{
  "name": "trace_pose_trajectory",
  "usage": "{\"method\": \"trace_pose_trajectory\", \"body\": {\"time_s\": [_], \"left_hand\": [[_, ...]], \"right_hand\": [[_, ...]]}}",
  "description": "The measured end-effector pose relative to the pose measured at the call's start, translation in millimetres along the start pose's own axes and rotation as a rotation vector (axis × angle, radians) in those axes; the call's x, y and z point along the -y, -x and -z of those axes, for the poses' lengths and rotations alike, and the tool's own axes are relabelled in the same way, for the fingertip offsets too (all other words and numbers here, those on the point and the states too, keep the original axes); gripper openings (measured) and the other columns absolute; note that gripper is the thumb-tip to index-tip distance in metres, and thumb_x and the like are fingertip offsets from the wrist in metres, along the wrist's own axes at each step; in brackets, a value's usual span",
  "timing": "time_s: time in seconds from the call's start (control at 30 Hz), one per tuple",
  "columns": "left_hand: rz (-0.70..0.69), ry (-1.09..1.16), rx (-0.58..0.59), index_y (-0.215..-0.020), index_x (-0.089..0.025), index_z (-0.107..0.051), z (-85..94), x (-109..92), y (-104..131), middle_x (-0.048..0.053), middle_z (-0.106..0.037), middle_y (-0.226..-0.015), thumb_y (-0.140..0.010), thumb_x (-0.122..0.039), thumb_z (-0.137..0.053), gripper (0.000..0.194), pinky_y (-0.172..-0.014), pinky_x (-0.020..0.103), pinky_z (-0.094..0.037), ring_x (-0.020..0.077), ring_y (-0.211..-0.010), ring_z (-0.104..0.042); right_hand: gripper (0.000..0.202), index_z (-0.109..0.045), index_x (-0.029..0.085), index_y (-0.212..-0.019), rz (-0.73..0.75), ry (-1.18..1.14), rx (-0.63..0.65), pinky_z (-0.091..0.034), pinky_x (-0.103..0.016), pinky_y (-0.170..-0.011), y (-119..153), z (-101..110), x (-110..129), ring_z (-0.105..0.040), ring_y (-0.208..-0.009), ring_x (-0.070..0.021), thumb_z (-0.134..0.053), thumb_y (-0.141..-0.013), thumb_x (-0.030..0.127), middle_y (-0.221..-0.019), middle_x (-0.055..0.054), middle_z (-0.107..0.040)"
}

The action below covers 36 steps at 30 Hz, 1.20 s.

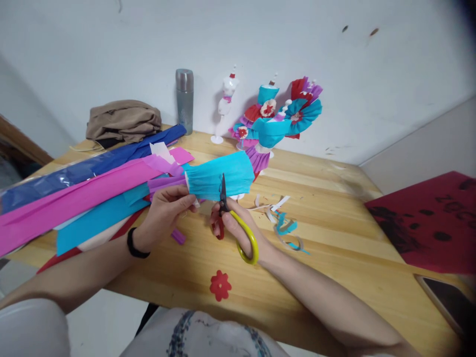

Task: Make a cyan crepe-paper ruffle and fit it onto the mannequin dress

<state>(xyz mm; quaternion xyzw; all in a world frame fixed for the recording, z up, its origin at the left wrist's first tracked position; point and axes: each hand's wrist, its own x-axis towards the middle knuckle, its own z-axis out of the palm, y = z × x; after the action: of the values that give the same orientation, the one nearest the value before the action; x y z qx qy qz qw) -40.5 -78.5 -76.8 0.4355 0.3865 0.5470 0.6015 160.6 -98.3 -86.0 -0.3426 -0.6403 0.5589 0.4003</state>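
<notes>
Left hand (pixel 169 210), pinched on gathered turquoise crepe paper (pixel 223 176); right hand (pixel 238 225), curled round scissors (pixel 224 203); red paper flower (pixel 220 285) at six o'clock.

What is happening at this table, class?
A person is working on gathered blue crepe paper. The left hand holds its narrow end, while the right hand holds scissors against the lower part of it. Paper scraps and a red paper flower lie on the wooden table. Behind stand small dress forms, several wearing colourful paper outfits.
</notes>
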Motion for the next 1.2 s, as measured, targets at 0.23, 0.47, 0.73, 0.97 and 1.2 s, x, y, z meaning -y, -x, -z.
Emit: {"method": "trace_pose_trajectory", "body": {"time_s": [0.23,0.47,0.73,0.97,1.2], "left_hand": [[-0.012,-0.006,0.021,-0.076,-0.017,-0.079,0.8,1.7,-0.2,0.003,-0.072,-0.068,-0.071,-0.029,-0.085,0.015,-0.061,0.020,-0.048,0.0110,-0.061,-0.063],[-0.049,-0.045,0.029,-0.075,-0.019,-0.079,3.8,4.8,0.4,0.001,-0.072,-0.067,-0.074,-0.027,-0.084,0.010,-0.059,0.017,-0.047,0.0086,-0.060,-0.062],[-0.068,-0.081,0.031,-0.075,-0.019,-0.079,5.8,6.7,-0.3,0.001,-0.072,-0.067,-0.076,-0.027,-0.083,0.009,-0.058,0.017,-0.046,0.0089,-0.060,-0.062],[-0.068,-0.073,0.030,-0.075,-0.020,-0.079,5.6,6.2,0.5,0.001,-0.072,-0.067,-0.075,-0.027,-0.083,0.008,-0.057,0.017,-0.045,0.0084,-0.059,-0.061],[-0.068,-0.089,0.025,-0.073,-0.019,-0.078,4.0,5.0,0.3,0.001,-0.072,-0.066,-0.075,-0.027,-0.083,0.009,-0.057,0.020,-0.046,0.0098,-0.059,-0.060]], "right_hand": [[0.054,-0.052,0.018,-0.104,0.012,-0.022,-0.006,-0.046,-0.028,-0.051,-1.5,0.1,-3.4,-0.058,-0.060,-0.0132,-0.050,-0.091,0.070,-0.081,-0.002,-0.057],[0.054,-0.051,0.019,-0.100,-0.006,0.035,-0.024,-0.044,-0.027,-0.046,-0.4,0.8,-3.3,-0.052,-0.050,-0.0118,-0.047,-0.091,0.072,-0.068,0.002,-0.054],[0.055,-0.052,0.019,-0.100,-0.023,0.068,-0.046,-0.042,-0.026,-0.043,0.6,0.0,-1.8,-0.051,-0.046,-0.0118,-0.046,-0.091,0.073,-0.060,0.004,-0.050],[0.052,-0.051,0.020,-0.101,-0.011,0.081,-0.029,-0.043,-0.026,-0.047,0.9,1.9,1.0,-0.052,-0.052,-0.0121,-0.048,-0.092,0.070,-0.067,0.002,-0.051],[0.051,-0.051,0.021,-0.102,-0.014,0.108,-0.007,-0.043,-0.026,-0.048,1.1,4.4,0.3,-0.053,-0.055,-0.0132,-0.048,-0.092,0.070,-0.068,0.002,-0.052]]}}
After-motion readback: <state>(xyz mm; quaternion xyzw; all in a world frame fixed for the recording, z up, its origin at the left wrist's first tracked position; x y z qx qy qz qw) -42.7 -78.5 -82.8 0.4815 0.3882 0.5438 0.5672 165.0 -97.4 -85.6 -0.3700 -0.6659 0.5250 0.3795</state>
